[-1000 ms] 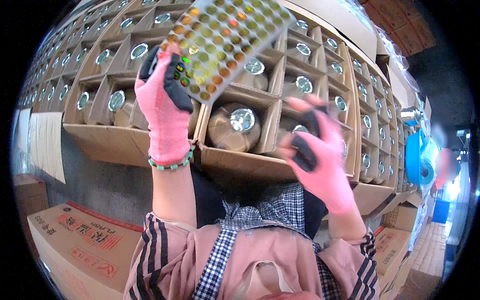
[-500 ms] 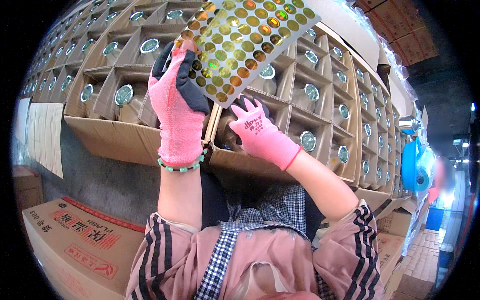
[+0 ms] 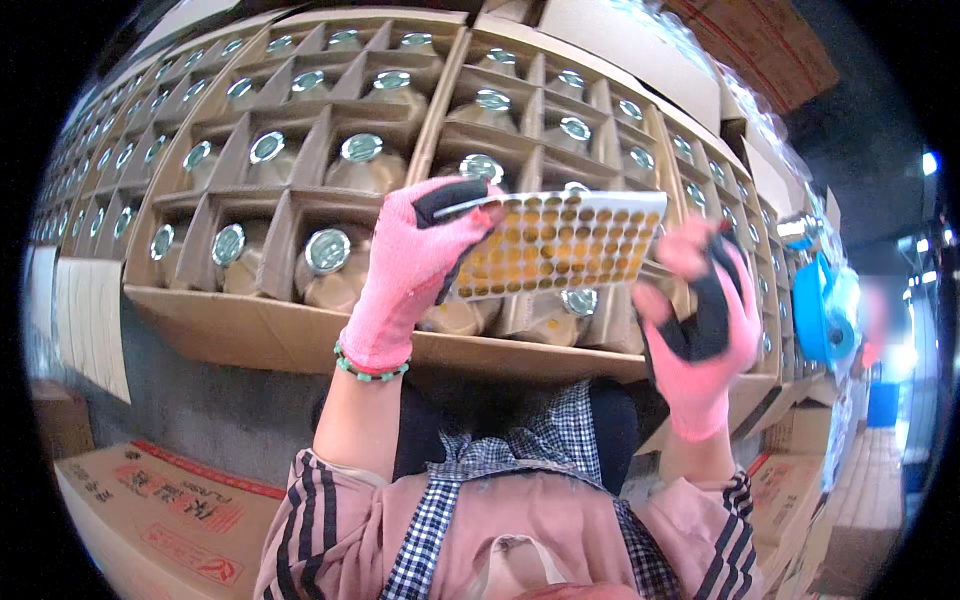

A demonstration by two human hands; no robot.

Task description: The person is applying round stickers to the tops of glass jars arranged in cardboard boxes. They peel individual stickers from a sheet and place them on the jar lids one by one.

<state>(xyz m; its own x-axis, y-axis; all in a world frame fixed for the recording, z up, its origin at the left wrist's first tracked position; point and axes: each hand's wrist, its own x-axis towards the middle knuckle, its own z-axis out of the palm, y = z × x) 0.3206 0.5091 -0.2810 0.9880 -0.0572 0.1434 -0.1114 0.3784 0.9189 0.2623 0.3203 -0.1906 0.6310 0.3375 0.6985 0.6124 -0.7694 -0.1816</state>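
Note:
A sheet of round gold stickers (image 3: pixel 560 240) on a pale backing is gripped at its left end by my left hand (image 3: pixel 410 260), in a pink and black work glove with bare fingertips. The sheet hangs tilted over an open carton (image 3: pixel 500 350). Just past the sheet's right end is my right hand (image 3: pixel 710 330), gloved the same way and slightly blurred. Its thumb stands apart from its bent fingers, and I see nothing held there. Beneath both hands, bottles with round silvery tops (image 3: pixel 328 250) stand upright in the carton's compartments.
More divided cartons (image 3: pixel 270 150) full of these bottles stretch left, right and away from me. A closed printed carton (image 3: pixel 170 510) lies at the lower left. On the right are a blue basin (image 3: pixel 815 310) and clear plastic wrapping (image 3: pixel 835 400). Cardboard flaps (image 3: pixel 660 50) stand up behind.
My left hand has lowered the sticker sheet toward me, tilting it flatter. My right hand has moved right, away from the sheet's lower corner, and turned with its fingers up.

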